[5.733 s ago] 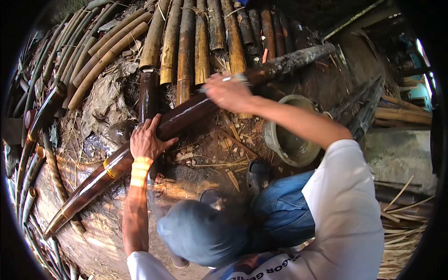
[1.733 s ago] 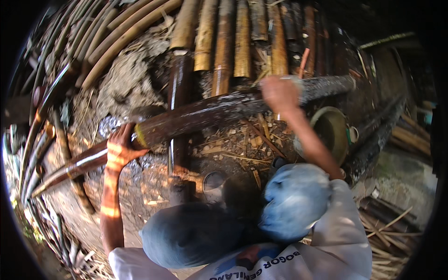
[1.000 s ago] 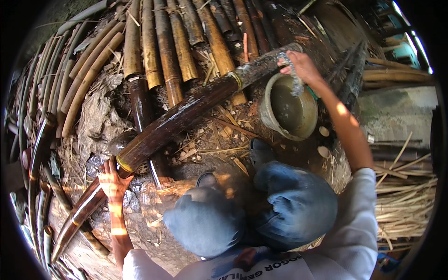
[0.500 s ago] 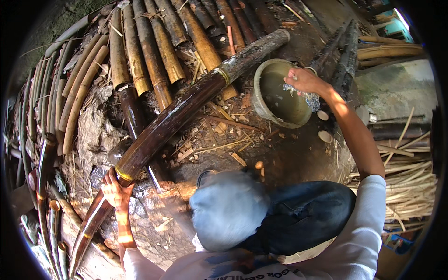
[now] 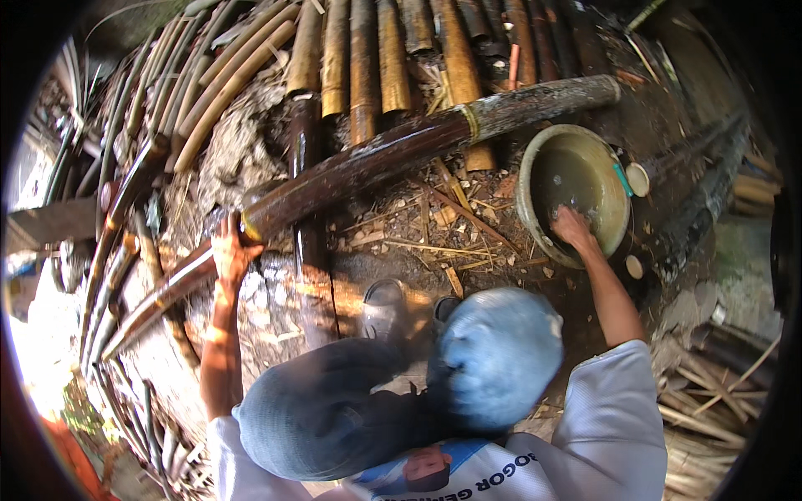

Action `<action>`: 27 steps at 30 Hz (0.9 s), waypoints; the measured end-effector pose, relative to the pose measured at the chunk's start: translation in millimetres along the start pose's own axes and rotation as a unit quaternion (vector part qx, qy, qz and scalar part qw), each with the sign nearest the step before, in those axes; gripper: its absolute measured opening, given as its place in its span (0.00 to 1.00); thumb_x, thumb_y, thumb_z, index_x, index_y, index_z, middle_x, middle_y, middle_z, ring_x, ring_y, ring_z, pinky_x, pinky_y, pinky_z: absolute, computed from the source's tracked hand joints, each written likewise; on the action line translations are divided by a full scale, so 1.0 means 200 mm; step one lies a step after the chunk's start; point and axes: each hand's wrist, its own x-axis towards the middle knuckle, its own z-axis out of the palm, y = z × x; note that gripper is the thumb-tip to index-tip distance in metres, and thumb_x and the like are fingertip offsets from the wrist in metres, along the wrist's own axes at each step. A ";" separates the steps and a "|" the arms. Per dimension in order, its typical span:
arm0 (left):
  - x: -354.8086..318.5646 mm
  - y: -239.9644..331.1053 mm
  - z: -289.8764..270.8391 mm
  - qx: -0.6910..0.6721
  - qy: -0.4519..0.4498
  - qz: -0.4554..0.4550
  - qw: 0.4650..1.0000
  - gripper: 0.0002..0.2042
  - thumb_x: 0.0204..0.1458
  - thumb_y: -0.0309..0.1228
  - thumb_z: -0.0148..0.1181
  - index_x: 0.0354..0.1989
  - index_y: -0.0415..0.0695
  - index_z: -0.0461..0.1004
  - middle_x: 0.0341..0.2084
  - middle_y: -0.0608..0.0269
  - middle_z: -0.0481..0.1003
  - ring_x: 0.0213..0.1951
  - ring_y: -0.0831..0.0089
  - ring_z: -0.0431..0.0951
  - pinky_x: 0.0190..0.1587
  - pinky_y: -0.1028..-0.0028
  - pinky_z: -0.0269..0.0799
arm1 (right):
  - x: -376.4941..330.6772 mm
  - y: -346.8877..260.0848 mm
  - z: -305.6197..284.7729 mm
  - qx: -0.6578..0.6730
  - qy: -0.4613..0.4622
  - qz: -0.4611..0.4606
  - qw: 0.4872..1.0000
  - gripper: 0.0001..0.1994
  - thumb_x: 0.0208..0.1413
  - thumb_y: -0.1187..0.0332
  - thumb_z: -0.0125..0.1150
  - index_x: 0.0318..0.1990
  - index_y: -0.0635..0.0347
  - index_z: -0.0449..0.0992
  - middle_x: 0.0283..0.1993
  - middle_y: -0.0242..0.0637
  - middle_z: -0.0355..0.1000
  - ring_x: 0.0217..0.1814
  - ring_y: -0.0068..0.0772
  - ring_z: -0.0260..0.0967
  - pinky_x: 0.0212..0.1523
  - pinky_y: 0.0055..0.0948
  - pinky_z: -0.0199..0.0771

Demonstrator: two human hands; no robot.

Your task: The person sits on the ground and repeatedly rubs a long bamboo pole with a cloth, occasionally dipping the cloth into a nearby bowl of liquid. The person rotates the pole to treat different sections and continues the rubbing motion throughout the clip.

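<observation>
- Bamboo is filling the scene: a long dark bamboo pole (image 5: 393,159) is lying slantwise across the muddy ground, running from the lower left up toward the upper right, with its far end near the rim of a basin.
- The left hand (image 5: 230,250) is gripping this pole on its lower left stretch, fingers wrapping over the top just beside a yellowish band on the stem.
- The right hand (image 5: 572,227) is reaching down into a round, greenish basin (image 5: 535,154) sitting on the ground to the right of the pole; the fingers are lying against the wet inner wall, and I cannot tell whether they are closing on anything.
- The basin is holding murky water, and a small turquoise object (image 5: 622,179) is resting on its right rim.
- A row of yellow-brown bamboo stems (image 5: 368,50) is lying side by side beyond the pole, their near ends tucking under it.
- More thin, curved stems (image 5: 109,242) are piling up along the left edge.
- Splinters and chips of bamboo (image 5: 443,225) are littering the mud between the pole and the person's knees (image 5: 493,351), which are covered in blue cloth.
- A bundle of pale dry strips (image 5: 718,409) is lying at the lower right.
</observation>
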 end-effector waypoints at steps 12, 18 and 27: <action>0.06 0.03 -0.06 0.055 -0.085 -0.038 0.994 0.53 0.29 0.46 0.81 0.67 0.43 0.60 0.60 0.50 0.70 0.62 0.49 0.70 0.59 0.51 0.68 | -0.23 -0.33 -0.58 0.681 0.108 -0.133 0.711 0.22 0.69 0.51 0.49 0.52 0.62 0.75 0.38 0.43 0.80 0.35 0.30 0.80 0.30 0.26 0.79; 0.13 -0.05 -0.09 0.086 -0.067 0.083 0.991 0.55 0.23 0.51 0.83 0.64 0.40 0.62 0.55 0.44 0.70 0.58 0.42 0.72 0.58 0.49 0.71 | 0.26 -0.82 -1.03 0.273 0.331 -0.348 0.834 0.23 0.69 0.50 0.55 0.54 0.63 0.77 0.40 0.43 0.79 0.39 0.32 0.75 0.44 0.32 0.72; 0.15 -0.07 -0.08 -0.047 -0.024 0.122 0.991 0.42 0.33 0.53 0.78 0.52 0.36 0.66 0.43 0.43 0.70 0.46 0.41 0.75 0.45 0.50 0.75 | 0.17 -1.64 -0.70 -0.003 0.138 -0.335 0.932 0.21 0.71 0.43 0.39 0.59 0.29 0.77 0.55 0.25 0.81 0.32 0.23 0.76 0.21 0.20 0.63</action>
